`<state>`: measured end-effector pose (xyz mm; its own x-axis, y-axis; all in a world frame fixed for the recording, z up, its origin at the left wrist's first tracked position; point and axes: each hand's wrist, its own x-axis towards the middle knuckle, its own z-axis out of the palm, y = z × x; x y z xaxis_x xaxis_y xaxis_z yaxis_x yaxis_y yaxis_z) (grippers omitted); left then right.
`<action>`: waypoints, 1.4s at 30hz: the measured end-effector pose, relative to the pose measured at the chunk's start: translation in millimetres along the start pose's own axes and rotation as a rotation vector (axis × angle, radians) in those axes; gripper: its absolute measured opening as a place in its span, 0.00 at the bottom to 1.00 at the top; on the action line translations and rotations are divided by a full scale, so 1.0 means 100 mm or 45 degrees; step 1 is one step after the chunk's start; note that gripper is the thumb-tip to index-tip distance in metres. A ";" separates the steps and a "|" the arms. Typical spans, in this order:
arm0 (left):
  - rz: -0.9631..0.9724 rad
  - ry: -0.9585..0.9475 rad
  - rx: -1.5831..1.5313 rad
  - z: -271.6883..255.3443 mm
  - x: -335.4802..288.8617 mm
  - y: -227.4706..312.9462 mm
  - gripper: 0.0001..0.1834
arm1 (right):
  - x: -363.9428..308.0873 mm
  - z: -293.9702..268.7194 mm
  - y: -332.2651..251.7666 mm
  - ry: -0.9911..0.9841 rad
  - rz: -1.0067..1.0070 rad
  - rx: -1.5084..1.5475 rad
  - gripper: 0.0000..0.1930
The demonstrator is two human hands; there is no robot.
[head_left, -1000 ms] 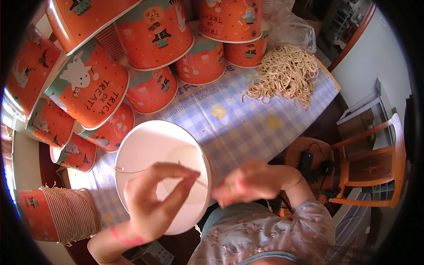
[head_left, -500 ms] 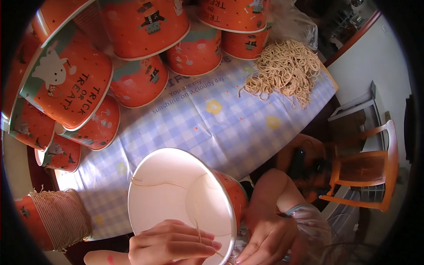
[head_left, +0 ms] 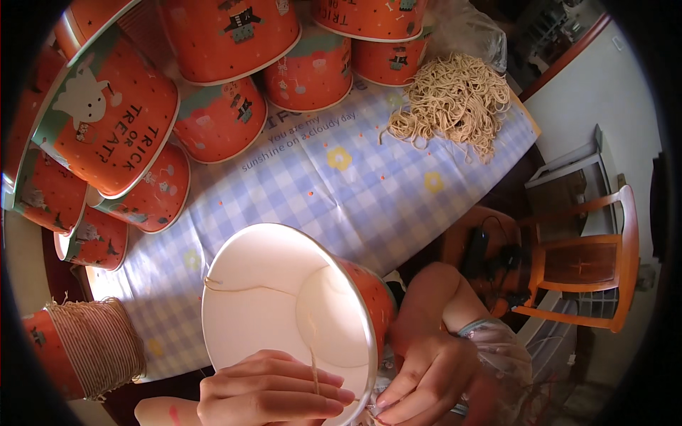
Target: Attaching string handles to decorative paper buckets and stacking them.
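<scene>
A large paper bucket (head_left: 245, 255), white inside and orange outside, lies tilted with its mouth toward me. A thin beige cord (head_left: 263, 289) enters near the left rim and crosses the inside; a strand hangs down to my left hand (head_left: 273, 394). My left hand is at the lower part of the mouth, its fingers pressed together on the cord. Just outside the right rim, my right hand (head_left: 433, 376) pinches the cord's end at its fingertips. A short bit of cord spans the rim between both hands. The left thumb is hidden.
Several orange printed paper buckets (head_left: 227, 39) stand stacked along the far left of the checked tablecloth (head_left: 284, 199). A heap of beige cords (head_left: 458, 103) lies at the far right. At the lower left is a bucket wrapped with cords (head_left: 96, 344). A wooden chair (head_left: 579, 266) stands right.
The whole view has shifted slightly, with the table things a little higher. My right fingertips have come closer together on the cord by the rim. The left hand stays at the bucket mouth.
</scene>
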<state>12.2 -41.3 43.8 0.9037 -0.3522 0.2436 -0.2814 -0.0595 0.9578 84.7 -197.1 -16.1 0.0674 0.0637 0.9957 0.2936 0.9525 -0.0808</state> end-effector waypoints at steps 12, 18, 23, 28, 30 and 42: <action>0.045 0.005 -0.035 0.02 -0.04 0.02 0.10 | 0.02 0.08 0.07 0.062 -0.068 -0.299 0.11; -0.006 0.008 -0.075 0.01 0.01 -0.03 0.10 | 0.00 -0.05 0.07 -0.143 0.018 -0.819 0.04; 0.043 -0.029 -0.108 0.05 0.00 -0.02 0.09 | -0.02 0.06 -0.02 -0.113 0.024 -1.016 0.04; 0.024 -0.040 -0.078 -0.03 -0.02 -0.05 0.10 | 0.02 -0.04 0.07 -0.344 0.055 -0.752 0.04; 0.012 -0.065 -0.084 -0.01 -0.01 -0.03 0.10 | 0.01 0.02 0.05 -0.258 0.067 -0.781 0.04; 0.030 0.020 -0.052 -0.02 -0.03 -0.06 0.08 | -0.01 0.00 0.15 -0.342 -0.019 -0.642 0.04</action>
<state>11.6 -37.8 38.0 0.9020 -0.3383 0.2683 -0.2895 -0.0127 0.9571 89.4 -182.9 -17.9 -0.1657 0.1878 0.9681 0.7157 0.6983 -0.0130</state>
